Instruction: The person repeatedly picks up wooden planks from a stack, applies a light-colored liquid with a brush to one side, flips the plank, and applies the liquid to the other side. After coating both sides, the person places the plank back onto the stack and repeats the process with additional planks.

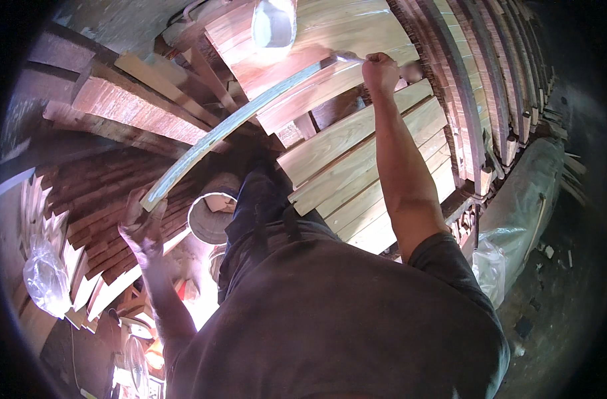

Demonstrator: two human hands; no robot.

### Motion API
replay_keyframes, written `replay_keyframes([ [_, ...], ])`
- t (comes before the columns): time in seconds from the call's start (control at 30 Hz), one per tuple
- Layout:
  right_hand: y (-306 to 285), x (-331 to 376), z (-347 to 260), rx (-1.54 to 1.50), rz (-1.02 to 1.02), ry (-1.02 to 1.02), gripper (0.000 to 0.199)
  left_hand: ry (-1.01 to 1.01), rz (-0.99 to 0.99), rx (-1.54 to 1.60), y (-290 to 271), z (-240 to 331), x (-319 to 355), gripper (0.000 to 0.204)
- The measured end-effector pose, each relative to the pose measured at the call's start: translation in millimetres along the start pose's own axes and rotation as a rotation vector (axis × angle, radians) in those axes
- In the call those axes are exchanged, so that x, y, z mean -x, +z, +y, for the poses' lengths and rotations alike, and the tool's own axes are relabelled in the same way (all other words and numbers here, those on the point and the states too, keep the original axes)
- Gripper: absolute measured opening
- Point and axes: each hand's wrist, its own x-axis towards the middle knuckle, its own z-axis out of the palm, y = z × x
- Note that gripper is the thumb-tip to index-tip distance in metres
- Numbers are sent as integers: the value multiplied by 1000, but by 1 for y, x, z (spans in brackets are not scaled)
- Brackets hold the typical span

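Observation:
A long, narrow wooden strip (234,126) with a pale bluish face slants across the view. My left hand (142,226) grips its near-left end, fingers around the edge. At the far right end, my right hand (381,70) is closed in a fist around a slim brush-like tool (347,58). The tool has a pale section and a darker tip that meets or nearly meets the strip; blur hides its exact kind. Under the strip's far end lie broad, light wooden boards (317,30). A white container (274,23) stands on them, glaring in the light.
Pale planks (357,153) lie before me on the right, beside dark curved timbers (443,86). Stacked brown strips (104,206) and thick beams (130,106) fill the left. A bucket (207,223) stands by my leg. Plastic-wrapped material (516,213) lies at right.

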Motion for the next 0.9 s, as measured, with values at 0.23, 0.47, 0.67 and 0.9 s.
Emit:
replay_keyframes([
  [0.23, 4, 25, 8, -9, 234, -151, 11, 102, 10, 0, 0, -1, -1, 31],
  [0.47, -29, 94, -43, -128, 135, -389, 8, 101, 37, 23, 3, -7, 8, 32],
  [0.67, -80, 193, -141, -496, -12, -660, 17, 212, 112, 150, 7, -13, 21, 30],
  [0.9, -124, 289, -221, -835, -215, -929, 31, 55, 88, -39, 16, 20, 26, 24],
])
